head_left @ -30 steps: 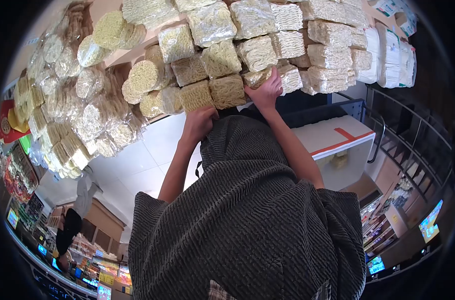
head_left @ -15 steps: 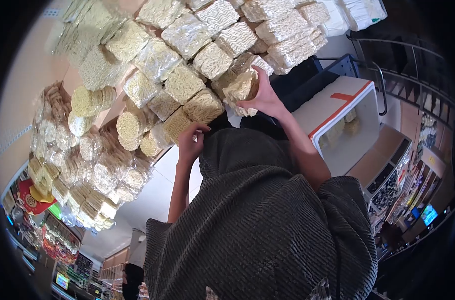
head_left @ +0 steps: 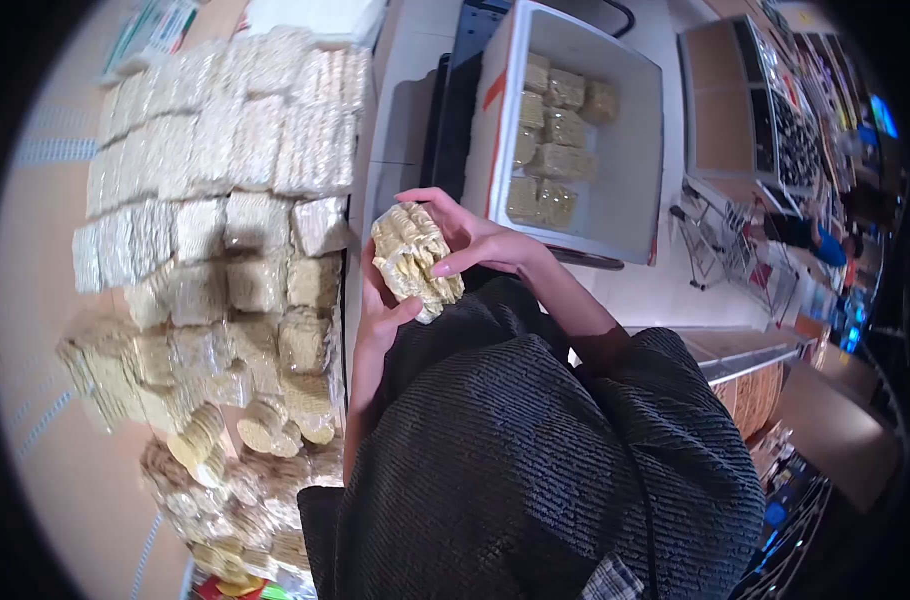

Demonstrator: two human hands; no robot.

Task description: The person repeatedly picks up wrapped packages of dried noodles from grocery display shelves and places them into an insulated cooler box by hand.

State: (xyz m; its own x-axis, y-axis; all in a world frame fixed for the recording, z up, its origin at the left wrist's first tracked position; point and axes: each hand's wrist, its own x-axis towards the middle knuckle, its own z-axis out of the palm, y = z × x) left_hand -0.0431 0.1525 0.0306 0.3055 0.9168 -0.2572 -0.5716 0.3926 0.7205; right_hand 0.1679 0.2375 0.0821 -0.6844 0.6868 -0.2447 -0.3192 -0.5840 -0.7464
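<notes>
A pack of dried noodle cakes (head_left: 411,245) in clear, shiny wrap is held in front of my body. My left hand (head_left: 377,312) grips it from below and the left, thumb on its lower end. From the right, my right hand (head_left: 475,238) wraps round it, with the thumb on its near face. To the left, a display shelf carries rows of wrapped noodle packs (head_left: 260,220). On the right stands a white foam box (head_left: 615,150) with red tape on its rim. Several noodle packs (head_left: 565,160) lie inside it, mostly along its left side.
The box rests by a dark cart (head_left: 452,125). Round noodle cakes (head_left: 263,425) and browner packs (head_left: 250,500) sit at the shelf's lower end. A shopping cart (head_left: 720,245) and a person in blue (head_left: 825,240) are farther right, near store shelving.
My view has turned right toward the box, bringing its inside into sight. The noodle pack has left the shelf edge in my right hand, and my left hand has joined on it.
</notes>
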